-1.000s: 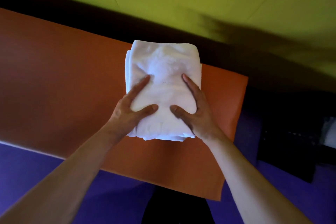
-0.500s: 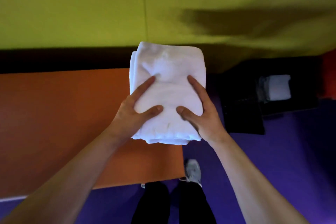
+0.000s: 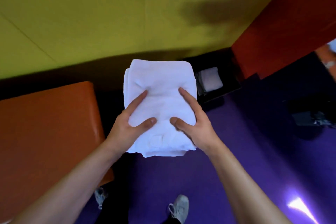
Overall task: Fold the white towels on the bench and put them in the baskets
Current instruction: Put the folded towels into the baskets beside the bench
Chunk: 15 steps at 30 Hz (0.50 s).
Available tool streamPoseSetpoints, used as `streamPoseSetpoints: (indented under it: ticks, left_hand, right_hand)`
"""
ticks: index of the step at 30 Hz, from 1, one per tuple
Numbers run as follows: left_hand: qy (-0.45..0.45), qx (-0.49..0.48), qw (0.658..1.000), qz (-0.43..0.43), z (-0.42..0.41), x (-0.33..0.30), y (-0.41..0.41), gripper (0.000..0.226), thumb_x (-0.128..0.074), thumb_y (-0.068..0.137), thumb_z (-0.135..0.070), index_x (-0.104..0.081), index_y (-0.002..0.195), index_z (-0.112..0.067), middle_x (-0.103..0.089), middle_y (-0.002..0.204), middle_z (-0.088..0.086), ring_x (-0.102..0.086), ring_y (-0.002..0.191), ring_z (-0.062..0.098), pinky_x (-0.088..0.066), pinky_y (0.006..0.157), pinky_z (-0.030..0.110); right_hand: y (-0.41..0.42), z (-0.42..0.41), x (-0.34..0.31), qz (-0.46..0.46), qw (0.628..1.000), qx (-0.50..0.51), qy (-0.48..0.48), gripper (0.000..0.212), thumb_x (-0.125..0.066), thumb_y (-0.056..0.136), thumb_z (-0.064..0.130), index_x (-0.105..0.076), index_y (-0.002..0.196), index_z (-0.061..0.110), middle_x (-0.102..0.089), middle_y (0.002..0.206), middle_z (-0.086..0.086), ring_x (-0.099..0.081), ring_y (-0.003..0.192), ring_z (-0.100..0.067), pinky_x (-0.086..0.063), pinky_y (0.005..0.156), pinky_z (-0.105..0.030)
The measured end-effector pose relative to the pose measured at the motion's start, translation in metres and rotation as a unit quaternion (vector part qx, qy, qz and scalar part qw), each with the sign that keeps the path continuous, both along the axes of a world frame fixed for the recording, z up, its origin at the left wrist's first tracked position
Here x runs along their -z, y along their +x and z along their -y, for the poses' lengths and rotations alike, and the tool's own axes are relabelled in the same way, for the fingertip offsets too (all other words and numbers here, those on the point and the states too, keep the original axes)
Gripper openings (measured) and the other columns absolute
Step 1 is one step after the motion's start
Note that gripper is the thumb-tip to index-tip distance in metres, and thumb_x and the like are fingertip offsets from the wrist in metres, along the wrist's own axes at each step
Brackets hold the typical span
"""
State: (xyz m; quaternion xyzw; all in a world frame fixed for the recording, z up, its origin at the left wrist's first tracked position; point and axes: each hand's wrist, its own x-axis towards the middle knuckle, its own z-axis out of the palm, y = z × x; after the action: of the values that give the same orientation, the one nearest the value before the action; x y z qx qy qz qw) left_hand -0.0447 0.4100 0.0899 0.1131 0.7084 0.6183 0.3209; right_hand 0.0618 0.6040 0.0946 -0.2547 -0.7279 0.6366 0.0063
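Observation:
A folded white towel is held up in the air between both hands, over the purple floor to the right of the orange bench. My left hand grips its left side, thumb and forefinger on top. My right hand grips its right side the same way. The other fingers are hidden under the towel. A dark basket stands on the floor by the wall, just right of the towel, with a folded white towel inside it.
A yellow-green wall runs behind, with a red-orange panel at the right. A second dark object lies on the purple floor at far right. My shoes show at the bottom.
The towel has been lifted off the bench and carried to the right; the view swung right, so the bench is now at the left and the basket is nearer.

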Motion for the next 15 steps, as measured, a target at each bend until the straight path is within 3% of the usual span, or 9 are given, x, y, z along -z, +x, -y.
streamPoseSetpoints:
  ticks: [8,12,15]
  left_hand:
    - [-0.025,0.002,0.999,0.025,-0.11,-0.007,0.1,0.069,-0.077,0.076,-0.041,-0.049,0.137,-0.057,-0.058,0.125,-0.026,-0.059,0.109,-0.011,-0.054,0.085,0.016]
    - [-0.036,0.006,0.998,0.046,-0.147,0.004,0.12,0.066,-0.079,0.079,-0.044,-0.047,0.135,-0.062,-0.058,0.13,-0.022,-0.06,0.119,0.005,-0.056,0.096,0.033]
    - [-0.04,0.003,0.997,0.062,-0.166,0.019,0.125,0.069,-0.082,0.077,-0.046,-0.048,0.134,-0.063,-0.06,0.133,-0.016,-0.06,0.122,0.008,-0.055,0.099,0.035]
  right_hand:
    - [0.101,-0.11,-0.008,0.037,0.999,-0.008,-0.007,0.078,-0.082,0.08,0.037,-0.04,0.14,0.065,-0.043,0.15,0.008,-0.054,0.131,-0.017,-0.057,0.097,-0.041]
    - [0.121,-0.15,-0.003,0.064,0.998,-0.009,-0.021,0.076,-0.081,0.084,0.033,-0.04,0.138,0.067,-0.043,0.149,0.011,-0.053,0.13,-0.014,-0.057,0.098,-0.04]
    - [0.125,-0.171,0.009,0.081,0.996,-0.017,-0.025,0.077,-0.081,0.083,0.036,-0.039,0.14,0.067,-0.045,0.149,0.01,-0.053,0.131,-0.016,-0.057,0.098,-0.042]
